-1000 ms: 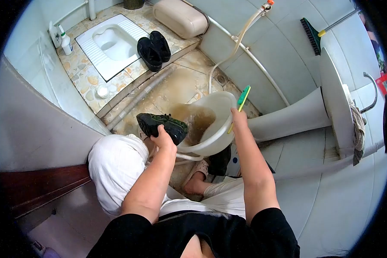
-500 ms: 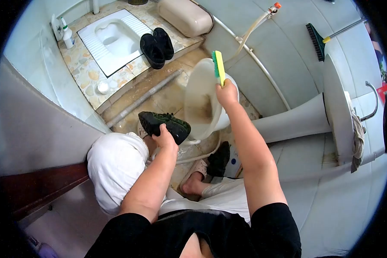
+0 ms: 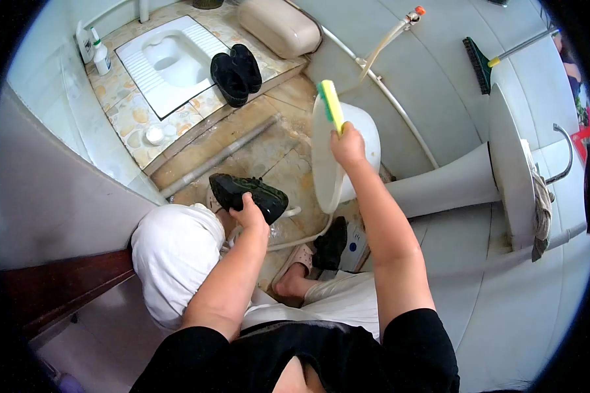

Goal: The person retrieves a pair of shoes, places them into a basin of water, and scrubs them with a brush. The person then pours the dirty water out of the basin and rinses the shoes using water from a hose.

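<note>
Left hand (image 3: pixel 248 214): fingers round dark shoe (image 3: pixel 242 191), left of white basin (image 3: pixel 324 157). Second dark shoe (image 3: pixel 330 243): near side of basin. Basin tipped sideways. Right hand (image 3: pixel 349 144): fingers round yellow-green brush (image 3: pixel 332 103), at basin; grip on basin, cannot tell.

Pale tiled wall (image 3: pixel 432 78); wet tan floor (image 3: pixel 272 154); squat toilet (image 3: pixel 170 65) on patterned step (image 3: pixel 123 118); white pedestal sink (image 3: pixel 465 173).

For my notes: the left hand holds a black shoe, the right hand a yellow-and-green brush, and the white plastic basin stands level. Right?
No: the head view shows the white plastic basin tipped steeply. The left hand does hold a black shoe, the right hand a yellow-and-green brush.
</note>
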Motion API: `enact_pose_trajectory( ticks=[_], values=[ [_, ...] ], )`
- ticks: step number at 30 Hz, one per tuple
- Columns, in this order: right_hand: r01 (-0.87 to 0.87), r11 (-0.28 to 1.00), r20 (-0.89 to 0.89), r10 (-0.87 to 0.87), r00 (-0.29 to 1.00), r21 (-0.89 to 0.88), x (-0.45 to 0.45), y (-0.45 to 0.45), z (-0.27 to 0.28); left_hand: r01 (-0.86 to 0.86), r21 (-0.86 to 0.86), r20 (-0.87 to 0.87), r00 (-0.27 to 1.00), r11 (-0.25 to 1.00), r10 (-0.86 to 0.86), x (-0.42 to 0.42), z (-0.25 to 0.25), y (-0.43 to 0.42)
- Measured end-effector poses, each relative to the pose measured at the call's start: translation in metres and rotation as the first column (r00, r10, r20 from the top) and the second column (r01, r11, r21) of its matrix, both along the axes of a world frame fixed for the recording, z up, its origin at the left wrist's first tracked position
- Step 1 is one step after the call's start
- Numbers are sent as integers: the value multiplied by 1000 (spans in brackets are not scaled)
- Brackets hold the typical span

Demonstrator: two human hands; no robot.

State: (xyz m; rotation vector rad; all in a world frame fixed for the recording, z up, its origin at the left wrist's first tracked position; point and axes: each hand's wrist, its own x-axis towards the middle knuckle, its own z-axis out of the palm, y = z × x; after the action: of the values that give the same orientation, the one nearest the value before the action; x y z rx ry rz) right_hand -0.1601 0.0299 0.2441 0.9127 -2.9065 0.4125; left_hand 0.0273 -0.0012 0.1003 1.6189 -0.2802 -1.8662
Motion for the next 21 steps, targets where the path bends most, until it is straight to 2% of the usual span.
enact_pose_trajectory(
  ticks=[3,7,12,15,17,18,19,21],
  values=[
    [92,995,5,-92,996,-34,-16,16,8,17,18,10,1000,1000,-17,1,-6,0],
    [186,976,-5,-186,982,115,-24,40,0,27,24,27,999,999,-27,2,-6,0],
    [189,976,30,-193,981,106,-19,49,-16,34,-13,67,997,999,-33,-1,-18,2],
    [232,973,30,-232,972,-3,-19,54,-8,38,10,76,996,999,-38,1,-15,2],
    [321,899,177,-278,944,-298,-24,63,-1,18,6,15,1000,1000,-18,3,-8,1],
    [359,862,280,-268,922,-358,-27,72,-2,-12,8,-51,999,1000,12,3,-7,0],
    [370,856,284,-277,918,-362,-31,83,-16,0,3,-48,999,1000,0,3,-7,-1],
    [599,537,621,-168,766,-594,-40,107,-64,-39,62,-159,986,997,48,1,-11,-5]
  ],
)
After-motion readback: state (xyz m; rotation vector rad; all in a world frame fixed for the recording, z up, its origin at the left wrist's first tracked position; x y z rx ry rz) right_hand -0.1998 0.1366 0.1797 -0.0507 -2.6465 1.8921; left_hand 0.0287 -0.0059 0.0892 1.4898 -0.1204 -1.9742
